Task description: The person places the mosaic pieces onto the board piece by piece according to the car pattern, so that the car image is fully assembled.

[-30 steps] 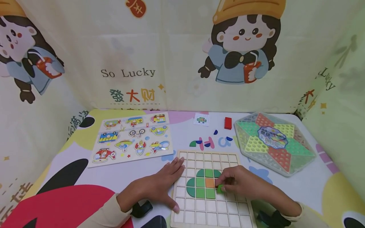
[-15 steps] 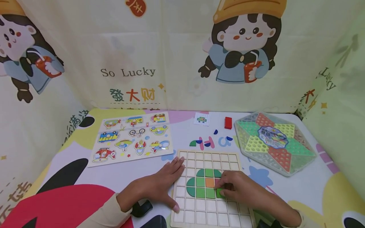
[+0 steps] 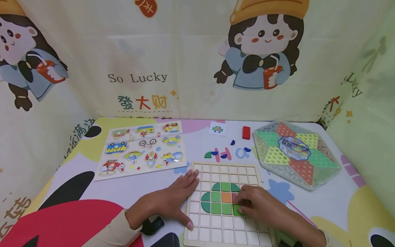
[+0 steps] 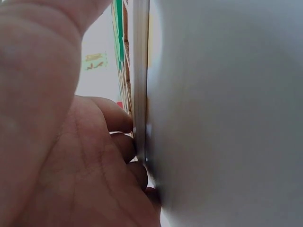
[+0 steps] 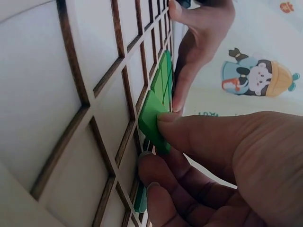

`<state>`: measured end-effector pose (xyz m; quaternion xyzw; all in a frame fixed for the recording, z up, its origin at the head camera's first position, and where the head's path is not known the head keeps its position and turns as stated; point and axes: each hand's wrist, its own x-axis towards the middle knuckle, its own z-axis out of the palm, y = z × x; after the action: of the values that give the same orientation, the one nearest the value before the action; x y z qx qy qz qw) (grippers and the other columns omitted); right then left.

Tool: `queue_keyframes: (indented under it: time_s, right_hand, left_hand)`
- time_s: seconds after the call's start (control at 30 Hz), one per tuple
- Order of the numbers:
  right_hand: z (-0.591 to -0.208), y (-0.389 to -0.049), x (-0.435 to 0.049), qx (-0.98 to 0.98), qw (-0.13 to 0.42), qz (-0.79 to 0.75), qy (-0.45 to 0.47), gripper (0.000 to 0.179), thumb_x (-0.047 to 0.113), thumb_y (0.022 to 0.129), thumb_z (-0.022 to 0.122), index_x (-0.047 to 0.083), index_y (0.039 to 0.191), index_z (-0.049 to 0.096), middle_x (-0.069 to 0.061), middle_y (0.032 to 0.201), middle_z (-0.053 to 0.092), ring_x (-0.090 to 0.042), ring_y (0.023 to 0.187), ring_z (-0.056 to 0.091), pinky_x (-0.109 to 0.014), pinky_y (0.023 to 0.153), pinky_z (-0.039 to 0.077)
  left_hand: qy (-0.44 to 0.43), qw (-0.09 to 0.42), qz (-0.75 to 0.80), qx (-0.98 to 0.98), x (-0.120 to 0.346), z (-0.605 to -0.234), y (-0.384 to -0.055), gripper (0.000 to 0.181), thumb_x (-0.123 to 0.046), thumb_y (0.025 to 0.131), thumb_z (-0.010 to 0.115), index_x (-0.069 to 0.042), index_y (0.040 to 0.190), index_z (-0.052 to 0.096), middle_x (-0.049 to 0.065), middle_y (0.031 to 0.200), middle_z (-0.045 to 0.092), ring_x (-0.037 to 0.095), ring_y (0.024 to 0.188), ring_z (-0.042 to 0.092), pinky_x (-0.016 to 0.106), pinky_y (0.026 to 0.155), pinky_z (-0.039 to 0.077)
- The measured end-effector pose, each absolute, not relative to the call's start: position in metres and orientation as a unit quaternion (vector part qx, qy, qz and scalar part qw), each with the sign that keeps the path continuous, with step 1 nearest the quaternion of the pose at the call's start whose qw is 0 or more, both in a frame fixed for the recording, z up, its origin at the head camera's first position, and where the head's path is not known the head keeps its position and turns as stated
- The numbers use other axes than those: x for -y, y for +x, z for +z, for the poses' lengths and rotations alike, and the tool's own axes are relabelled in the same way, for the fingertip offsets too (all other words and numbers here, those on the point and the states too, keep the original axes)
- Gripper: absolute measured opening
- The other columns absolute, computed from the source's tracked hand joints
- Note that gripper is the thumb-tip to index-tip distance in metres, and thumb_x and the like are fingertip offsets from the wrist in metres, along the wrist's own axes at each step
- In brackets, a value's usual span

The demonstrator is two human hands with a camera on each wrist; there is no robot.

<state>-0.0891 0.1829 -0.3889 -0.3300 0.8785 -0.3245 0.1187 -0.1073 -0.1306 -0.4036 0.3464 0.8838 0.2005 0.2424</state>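
Note:
A wooden grid board [image 3: 224, 236] lies in front of me, holding light-green square tiles [image 3: 216, 208], darker green rounded tiles [image 3: 205, 202] and an orange square tile [image 3: 226, 197]. My left hand [image 3: 169, 202] rests at the board's left side, fingers extended and thumb spread, fingertips at its edge. The right hand [image 3: 257, 202] pinches a green square tile [image 5: 151, 116] between thumb and fingers. That tile sits over a cell at the right of the lower green row, tilted against the grid in the right wrist view. Right-hand fingers partly hide a reddish tile [image 3: 235, 198] beside the orange one.
Behind the board lie several blue half-round pieces [image 3: 223, 156], a dark green piece [image 3: 208, 155], a red block [image 3: 246, 132] and a small pattern card [image 3: 217, 128]. A vehicle puzzle board [image 3: 142, 149] lies left, a hexagonal game box [image 3: 297, 154] right.
My right hand has moved slightly down and brought the green tile against its cell, showing more of its face. The left hand has stayed in place.

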Motion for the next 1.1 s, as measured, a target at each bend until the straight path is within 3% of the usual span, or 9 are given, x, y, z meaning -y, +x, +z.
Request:
queue_keyframes:
  time_s: [0.27, 0.47, 0.7, 1.1]
  right_hand:
    - [-0.392, -0.092, -0.184, -0.86, 0.117, -0.331, -0.37, 0.016, 0.003, 0.086, 0.072, 0.018, 0.091, 0.075, 0.017, 0.091, 0.059, -0.001, 0.085, 0.057, -0.025, 0.071, 0.052]
    - [-0.394, -0.097, -0.186, -0.827, 0.09, -0.377, -0.407, 0.012, 0.005, 0.091, 0.068, 0.015, 0.093, 0.073, 0.014, 0.09, 0.062, 0.0, 0.078, 0.056, -0.022, 0.064, 0.051]
    - [-0.389, -0.112, -0.18, -0.838, 0.114, -0.39, -0.365, 0.01, 0.015, 0.095, 0.065, 0.017, 0.096, 0.074, 0.012, 0.087, 0.064, -0.003, 0.074, 0.056, -0.023, 0.063, 0.051]
    - [-0.385, -0.14, -0.155, -0.855, 0.088, -0.376, -0.347, 0.009, 0.011, 0.093, 0.068, 0.009, 0.098, 0.074, 0.007, 0.087, 0.067, -0.007, 0.07, 0.054, -0.024, 0.062, 0.05]
  left_hand:
    - [0.347, 0.244, 0.202, -0.883, 0.13, -0.401, -0.107, 0.124, -0.064, 0.068, 0.078, -0.01, 0.157, 0.01, 0.002, 0.163, -0.009, 0.023, 0.147, -0.012, 0.05, 0.116, 0.002]
    - [0.344, 0.247, 0.205, -0.882, 0.132, -0.401, -0.107, 0.124, -0.064, 0.068, 0.078, -0.011, 0.157, 0.011, 0.002, 0.163, -0.009, 0.023, 0.147, -0.012, 0.05, 0.116, 0.002]
    - [0.348, 0.242, 0.204, -0.883, 0.132, -0.404, -0.106, 0.124, -0.065, 0.068, 0.077, -0.01, 0.157, 0.01, 0.002, 0.163, -0.009, 0.023, 0.147, -0.012, 0.05, 0.116, 0.002]
    - [0.344, 0.246, 0.201, -0.884, 0.132, -0.403, -0.106, 0.123, -0.066, 0.069, 0.076, -0.011, 0.157, 0.012, 0.001, 0.163, -0.008, 0.021, 0.147, -0.012, 0.049, 0.116, 0.003]
